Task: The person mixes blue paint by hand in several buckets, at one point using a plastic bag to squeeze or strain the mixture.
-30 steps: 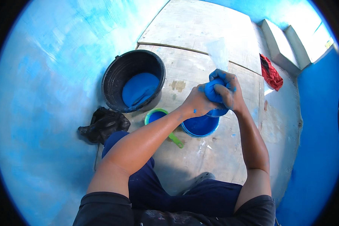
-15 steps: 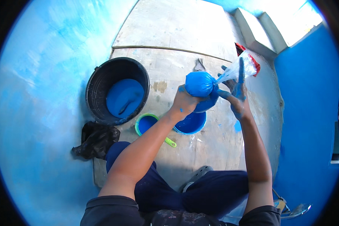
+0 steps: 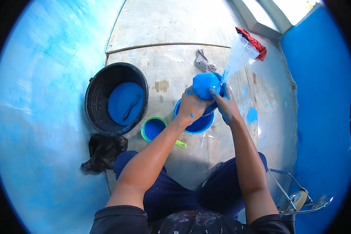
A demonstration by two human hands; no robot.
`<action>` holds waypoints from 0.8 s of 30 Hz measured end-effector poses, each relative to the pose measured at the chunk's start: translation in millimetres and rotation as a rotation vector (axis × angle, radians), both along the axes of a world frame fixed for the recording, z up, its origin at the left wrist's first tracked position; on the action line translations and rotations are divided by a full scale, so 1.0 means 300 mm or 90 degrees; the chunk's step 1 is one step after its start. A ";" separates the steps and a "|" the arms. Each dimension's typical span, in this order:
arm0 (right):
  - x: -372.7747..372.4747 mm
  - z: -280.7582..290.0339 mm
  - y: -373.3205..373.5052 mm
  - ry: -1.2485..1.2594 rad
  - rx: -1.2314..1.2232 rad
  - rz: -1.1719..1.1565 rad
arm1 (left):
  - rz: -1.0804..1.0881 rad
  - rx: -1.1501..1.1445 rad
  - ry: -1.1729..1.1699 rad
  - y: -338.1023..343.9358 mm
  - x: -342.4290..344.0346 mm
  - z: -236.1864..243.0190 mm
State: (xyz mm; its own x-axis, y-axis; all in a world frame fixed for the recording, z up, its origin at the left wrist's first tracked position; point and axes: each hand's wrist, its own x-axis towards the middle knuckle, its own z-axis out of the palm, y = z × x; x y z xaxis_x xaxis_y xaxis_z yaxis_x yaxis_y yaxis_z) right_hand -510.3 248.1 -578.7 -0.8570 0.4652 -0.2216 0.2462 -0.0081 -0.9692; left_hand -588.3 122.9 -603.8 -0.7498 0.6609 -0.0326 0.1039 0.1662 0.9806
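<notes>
Two blue walls [image 3: 39,117] stand on either side of the black tub [image 3: 97,91]: a pale, streaky one close to its left, a deeper blue one well to its right. Under the tub runs a pale, paint-spotted floor [image 3: 218,152]. Blue liquid [image 3: 123,99] fills the tub's bottom, with a dark mark across it. The person's dark blue trousers [image 3: 175,191] show below and right of the tub; farther right past them is a metal frame [image 3: 279,179]. A blue bucket [image 3: 201,131], holding deep blue liquid, is right of the tub. A crumpled black plastic bag [image 3: 109,150] lies just below the tub.

Right of the tub, above the bucket, is a clear bag [image 3: 204,85] bulging with blue. The left hand [image 3: 195,104] grips its underside; the right hand [image 3: 225,102] closes around its gathered neck, whose loose end fans upward. A red cloth [image 3: 257,45] lies far right of the tub, a green-rimmed dipper [image 3: 144,134] just right of it, and a small grey cloth [image 3: 206,64] beyond, up and right.
</notes>
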 end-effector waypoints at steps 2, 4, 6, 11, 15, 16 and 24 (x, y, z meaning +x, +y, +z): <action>-0.010 -0.041 -0.002 -0.024 0.011 -0.026 | -0.026 -0.071 0.082 0.003 -0.003 -0.001; -0.020 -0.063 0.003 -0.018 -0.011 -0.043 | -0.053 -0.102 0.104 0.007 -0.005 0.000; -0.031 -0.085 0.003 -0.002 -0.024 -0.054 | -0.047 -0.103 0.170 0.012 -0.006 -0.017; -0.050 -0.106 -0.002 0.069 -0.048 -0.052 | -0.058 -0.118 0.209 -0.001 -0.020 -0.037; -0.064 -0.094 -0.016 0.108 -0.086 -0.063 | -0.044 -0.073 0.179 -0.005 -0.039 -0.037; -0.067 -0.096 -0.013 0.118 -0.098 -0.060 | -0.039 -0.066 0.149 -0.004 -0.039 -0.024; -0.062 -0.107 -0.001 0.032 -0.147 -0.052 | -0.074 -0.047 0.022 -0.019 -0.055 0.011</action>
